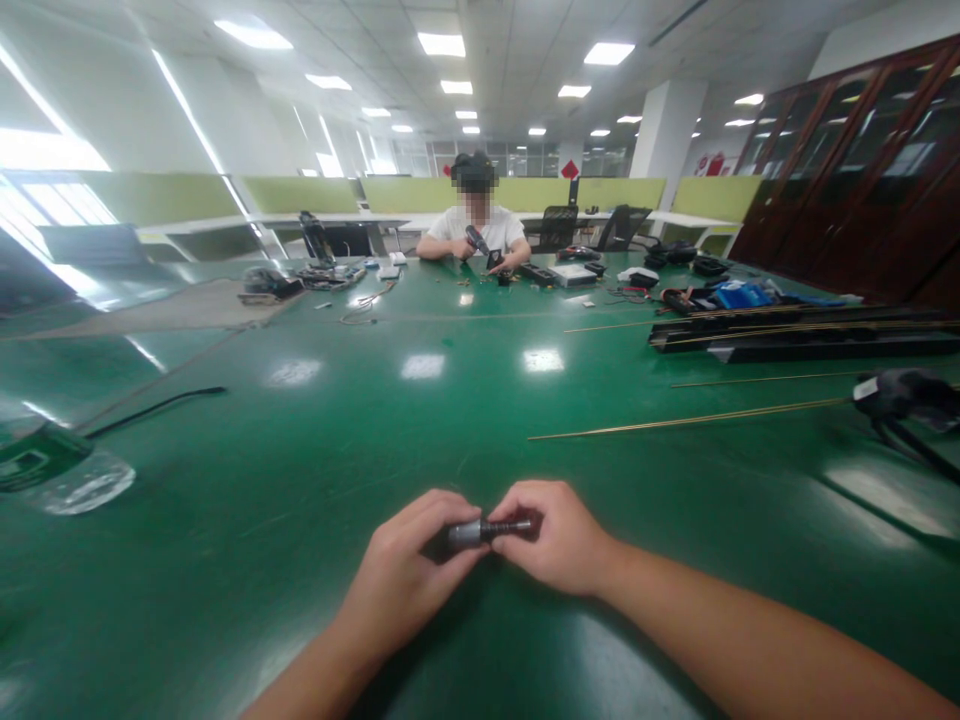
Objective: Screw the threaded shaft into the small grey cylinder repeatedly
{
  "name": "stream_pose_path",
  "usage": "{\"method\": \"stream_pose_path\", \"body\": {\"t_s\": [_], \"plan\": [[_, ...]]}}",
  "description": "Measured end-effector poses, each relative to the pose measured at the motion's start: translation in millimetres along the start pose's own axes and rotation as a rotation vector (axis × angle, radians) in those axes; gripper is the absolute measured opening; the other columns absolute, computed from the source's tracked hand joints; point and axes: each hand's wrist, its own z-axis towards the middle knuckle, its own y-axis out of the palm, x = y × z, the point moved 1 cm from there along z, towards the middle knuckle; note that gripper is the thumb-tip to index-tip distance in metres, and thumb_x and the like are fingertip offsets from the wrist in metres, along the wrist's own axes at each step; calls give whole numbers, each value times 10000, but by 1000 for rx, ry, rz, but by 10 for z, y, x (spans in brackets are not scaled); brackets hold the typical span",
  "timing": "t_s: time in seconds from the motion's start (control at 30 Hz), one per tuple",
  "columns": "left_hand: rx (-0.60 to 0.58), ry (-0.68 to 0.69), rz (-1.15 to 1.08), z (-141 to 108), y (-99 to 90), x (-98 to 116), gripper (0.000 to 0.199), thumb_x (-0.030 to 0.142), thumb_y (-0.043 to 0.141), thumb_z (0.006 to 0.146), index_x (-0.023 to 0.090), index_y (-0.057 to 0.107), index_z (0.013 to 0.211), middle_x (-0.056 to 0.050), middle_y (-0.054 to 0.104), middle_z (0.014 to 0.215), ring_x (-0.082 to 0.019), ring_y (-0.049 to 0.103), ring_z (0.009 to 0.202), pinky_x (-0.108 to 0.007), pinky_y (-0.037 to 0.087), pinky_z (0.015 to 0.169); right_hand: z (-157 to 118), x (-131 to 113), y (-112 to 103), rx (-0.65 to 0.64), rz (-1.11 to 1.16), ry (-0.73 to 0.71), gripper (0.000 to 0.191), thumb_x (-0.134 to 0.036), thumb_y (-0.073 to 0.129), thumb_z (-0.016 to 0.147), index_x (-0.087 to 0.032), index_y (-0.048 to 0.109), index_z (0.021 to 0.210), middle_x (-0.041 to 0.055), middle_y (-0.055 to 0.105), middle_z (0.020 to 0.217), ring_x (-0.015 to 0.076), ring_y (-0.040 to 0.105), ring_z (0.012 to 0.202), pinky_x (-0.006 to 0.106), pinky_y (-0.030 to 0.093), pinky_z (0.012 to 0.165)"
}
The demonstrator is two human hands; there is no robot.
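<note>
Close to me, above the green tabletop, a small grey cylindrical part with a dark ribbed shaft [466,533] lies sideways between my hands. My left hand [412,550] is closed around its thicker grey end, thumb below and fingers above. The fingers of my right hand [551,535] pinch the narrower ribbed end, which reaches into my palm. Whether the ribbing is a spring or a thread I cannot tell. Parts of both ends are hidden by my fingers.
The green table [315,450] carries thin brass-coloured rods [675,421], long black rails [832,345] and a dark cabled device [911,398] at right. A clear bottle [86,482] lies at left. Across the table, a person [474,225] holds a dark power tool [478,240].
</note>
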Motion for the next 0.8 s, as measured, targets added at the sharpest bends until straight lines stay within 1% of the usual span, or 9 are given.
{"method": "stream_pose_path", "body": {"t_s": [0.23,0.5,0.8], "plan": [[19,25,4,15,-22,17,155,196,714,847,221,666,993,-6,687,943,-120,659,863,-184,518,775,3,3,0,-1,21,26,106,-112,723,709,-164,736,800,7,683,727,145,596,652,230,431,609],[25,22,20,-11,-36,-1,145,193,709,851,224,670,987,-2,690,941,-117,660,868,-181,519,780,9,0,14,-12,63,63,93,-157,747,718,-161,733,810,-6,661,692,122,556,589,212,403,551],[33,34,43,-4,-39,-23,152,202,710,850,225,672,995,-1,693,944,-114,663,870,-175,525,781,6,14,16,-14,47,92,86,-221,750,754,-164,739,818,-2,676,704,123,562,600,217,406,562]]}}
